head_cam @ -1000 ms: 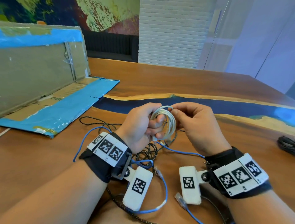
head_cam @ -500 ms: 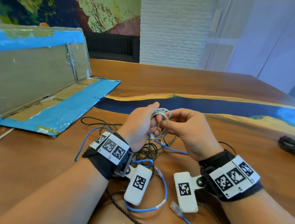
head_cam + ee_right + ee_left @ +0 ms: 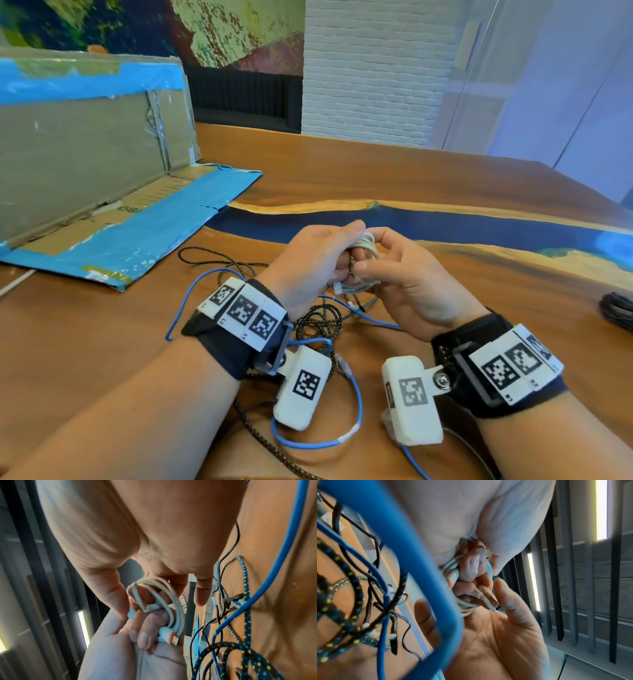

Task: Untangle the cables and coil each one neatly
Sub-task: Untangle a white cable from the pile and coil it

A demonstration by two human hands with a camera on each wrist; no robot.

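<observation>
A white cable point(image 3: 369, 244) is wound into a small coil and held above the table by both hands. My left hand point(image 3: 349, 251) grips the coil with curled fingers; its fingers point(image 3: 147, 630) sit beside an orange-ringed plug point(image 3: 169, 635). My right hand point(image 3: 371, 256) pinches a turn of the white cable point(image 3: 173, 601) between thumb and fingers, and its palm point(image 3: 496, 635) faces the left wrist camera. Under the hands a blue cable point(image 3: 354, 435), a black braided cable point(image 3: 320, 318) and a thin black cable point(image 3: 221, 561) lie tangled on the wooden table point(image 3: 102, 342).
A cardboard box point(image 3: 85, 164) edged with blue tape stands at the left, its flap flat on the table. A dark bundled cable point(image 3: 616, 311) lies at the right edge. A blue resin strip point(image 3: 445, 226) crosses the table beyond the hands.
The white coil has been squeezed into a tighter bundle. My right fingers have moved from the coil's top down to its middle, and the hands have closed in on each other.
</observation>
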